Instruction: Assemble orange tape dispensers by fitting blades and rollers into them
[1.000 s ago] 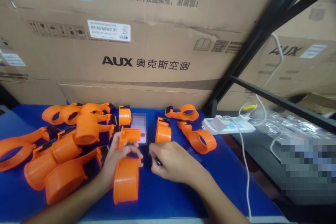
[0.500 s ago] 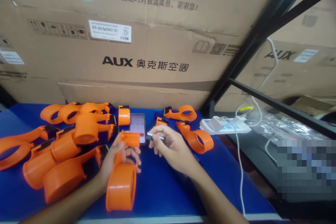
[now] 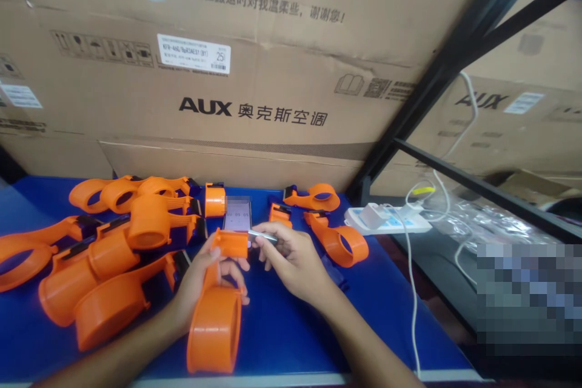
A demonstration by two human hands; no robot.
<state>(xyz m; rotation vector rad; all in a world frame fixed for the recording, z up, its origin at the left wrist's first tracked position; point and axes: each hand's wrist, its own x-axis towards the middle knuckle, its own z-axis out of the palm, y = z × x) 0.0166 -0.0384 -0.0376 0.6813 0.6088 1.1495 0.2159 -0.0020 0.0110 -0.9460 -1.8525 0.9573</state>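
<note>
My left hand (image 3: pixel 193 282) is wrapped round the narrow middle of an orange plastic tape dispenser (image 3: pixel 213 333). Its wide ring hangs down towards me, and its short cross-piece points right above my fingers. Between the thumb and fingers of my right hand (image 3: pixel 297 264) is a thin silvery metal rod (image 3: pixel 265 236). The rod's left tip is at the right end of the cross-piece; whether it goes inside I cannot tell. Behind the two hands lies a phone (image 3: pixel 237 213) with its screen lit.
Several more orange dispensers (image 3: pixel 148 221) with dark ends crowd the left of the blue table (image 3: pixel 282 339). A few others (image 3: pixel 345 245) lie at the right. Beyond them are a white power strip (image 3: pixel 409 222) with cables and a black metal frame (image 3: pixel 422 91). A large cardboard box (image 3: pixel 254 66) stands behind.
My right hand has moved slightly left with the metal rod, and the dispenser in my left hand has shifted a little right. The rod's tip has come up to the cross-piece.
</note>
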